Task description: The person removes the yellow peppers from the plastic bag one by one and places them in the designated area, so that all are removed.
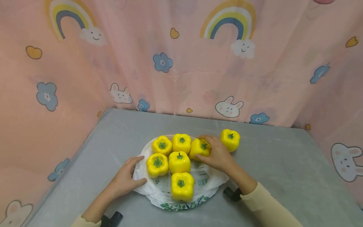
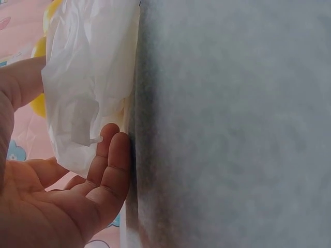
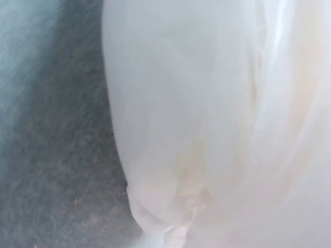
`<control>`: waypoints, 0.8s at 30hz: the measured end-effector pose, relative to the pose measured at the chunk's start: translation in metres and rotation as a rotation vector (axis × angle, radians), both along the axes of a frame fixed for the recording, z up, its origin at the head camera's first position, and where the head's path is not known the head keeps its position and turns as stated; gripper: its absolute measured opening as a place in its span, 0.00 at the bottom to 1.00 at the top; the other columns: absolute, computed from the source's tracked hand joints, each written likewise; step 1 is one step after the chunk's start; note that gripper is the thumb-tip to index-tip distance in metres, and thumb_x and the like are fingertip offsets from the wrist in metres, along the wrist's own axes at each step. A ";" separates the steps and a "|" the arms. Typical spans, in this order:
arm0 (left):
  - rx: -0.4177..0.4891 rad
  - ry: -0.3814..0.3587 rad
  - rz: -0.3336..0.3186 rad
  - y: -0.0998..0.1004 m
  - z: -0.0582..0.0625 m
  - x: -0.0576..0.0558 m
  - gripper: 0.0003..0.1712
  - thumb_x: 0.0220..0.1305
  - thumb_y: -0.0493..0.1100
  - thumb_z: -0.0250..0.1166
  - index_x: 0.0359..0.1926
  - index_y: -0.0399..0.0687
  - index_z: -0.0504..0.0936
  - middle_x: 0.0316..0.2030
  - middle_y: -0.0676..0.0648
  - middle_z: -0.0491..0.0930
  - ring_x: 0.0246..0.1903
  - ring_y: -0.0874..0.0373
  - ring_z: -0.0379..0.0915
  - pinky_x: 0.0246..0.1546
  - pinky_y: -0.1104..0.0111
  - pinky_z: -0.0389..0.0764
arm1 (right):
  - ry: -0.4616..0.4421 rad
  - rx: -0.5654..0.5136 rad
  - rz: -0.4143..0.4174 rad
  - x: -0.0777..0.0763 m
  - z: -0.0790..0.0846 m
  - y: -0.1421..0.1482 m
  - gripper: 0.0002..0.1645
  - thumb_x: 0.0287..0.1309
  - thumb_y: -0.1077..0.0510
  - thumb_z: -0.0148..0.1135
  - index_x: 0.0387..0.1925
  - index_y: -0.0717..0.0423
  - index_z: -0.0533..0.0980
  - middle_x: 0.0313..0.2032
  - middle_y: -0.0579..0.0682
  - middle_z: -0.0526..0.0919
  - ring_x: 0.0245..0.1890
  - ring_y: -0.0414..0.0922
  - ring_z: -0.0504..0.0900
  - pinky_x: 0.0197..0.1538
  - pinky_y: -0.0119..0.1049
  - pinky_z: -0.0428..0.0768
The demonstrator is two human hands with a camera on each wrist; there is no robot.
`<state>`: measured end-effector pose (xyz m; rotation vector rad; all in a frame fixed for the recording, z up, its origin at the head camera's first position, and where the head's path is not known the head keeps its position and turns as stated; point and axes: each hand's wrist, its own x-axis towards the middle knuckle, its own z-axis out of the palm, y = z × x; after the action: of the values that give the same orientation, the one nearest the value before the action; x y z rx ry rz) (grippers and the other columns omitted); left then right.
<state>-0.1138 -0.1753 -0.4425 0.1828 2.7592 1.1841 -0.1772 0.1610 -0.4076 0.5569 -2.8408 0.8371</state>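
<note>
Several yellow bell peppers (image 1: 180, 162) with green stems sit in a round, shallow container (image 1: 216, 181) covered with a white plastic bag. My right hand (image 1: 216, 154) grips one bell pepper (image 1: 198, 147) at the container's back right, thumb on its near side. My left hand (image 1: 126, 176) rests at the container's left rim with thumb and fingers spread. In the left wrist view, its relaxed fingers (image 2: 115, 170) touch the white plastic (image 2: 77, 82) near the table. The right wrist view shows only blurred white plastic (image 3: 176, 113) and table; the hand is hidden there.
Another yellow bell pepper (image 1: 230, 141) stands on the grey table (image 1: 272, 164) just right of the container. Green leaf print (image 1: 184, 206) marks the bag's front. A pink patterned curtain (image 1: 181, 78) hangs behind and along both sides of the table.
</note>
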 end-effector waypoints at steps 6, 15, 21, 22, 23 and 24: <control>-0.003 -0.010 0.003 0.000 0.002 -0.001 0.44 0.49 0.45 0.74 0.68 0.45 0.66 0.65 0.38 0.65 0.65 0.40 0.63 0.61 0.48 0.73 | 0.013 -0.023 -0.001 0.003 0.004 0.001 0.37 0.44 0.47 0.73 0.57 0.52 0.72 0.55 0.55 0.78 0.56 0.53 0.75 0.58 0.52 0.77; -0.002 -0.013 0.009 0.000 0.001 0.001 0.44 0.50 0.44 0.74 0.68 0.44 0.66 0.64 0.38 0.65 0.65 0.39 0.64 0.61 0.48 0.72 | 0.151 -0.115 -0.003 0.008 0.023 0.016 0.33 0.43 0.54 0.70 0.55 0.55 0.74 0.53 0.54 0.79 0.53 0.53 0.75 0.57 0.55 0.76; 0.002 -0.011 0.006 0.001 0.002 0.002 0.44 0.51 0.44 0.73 0.68 0.44 0.66 0.65 0.37 0.64 0.65 0.38 0.62 0.61 0.47 0.72 | 0.196 -0.143 -0.036 0.009 0.038 0.031 0.32 0.43 0.56 0.68 0.55 0.56 0.74 0.51 0.57 0.79 0.49 0.54 0.75 0.49 0.55 0.78; 0.001 -0.010 0.004 0.000 0.001 0.002 0.43 0.51 0.44 0.73 0.68 0.44 0.65 0.65 0.37 0.64 0.66 0.38 0.62 0.61 0.47 0.71 | 0.189 -0.152 -0.046 0.009 0.040 0.034 0.32 0.43 0.56 0.67 0.55 0.56 0.74 0.52 0.57 0.79 0.48 0.54 0.74 0.49 0.56 0.78; 0.002 -0.011 0.006 0.000 0.001 0.001 0.43 0.51 0.43 0.73 0.68 0.44 0.65 0.65 0.37 0.64 0.66 0.38 0.62 0.62 0.47 0.71 | 0.183 -0.158 -0.055 0.009 0.043 0.037 0.32 0.44 0.57 0.67 0.55 0.56 0.74 0.52 0.58 0.78 0.48 0.55 0.74 0.49 0.56 0.77; 0.003 -0.008 0.004 0.000 0.001 0.001 0.43 0.51 0.43 0.73 0.68 0.44 0.65 0.65 0.37 0.64 0.66 0.38 0.62 0.62 0.47 0.71 | 0.178 -0.165 -0.063 0.009 0.045 0.040 0.32 0.44 0.57 0.66 0.56 0.56 0.73 0.52 0.58 0.78 0.48 0.54 0.73 0.48 0.56 0.78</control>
<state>-0.1125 -0.1752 -0.4413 0.1730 2.7524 1.1866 -0.1677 0.2006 -0.3624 0.4902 -2.5862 0.9484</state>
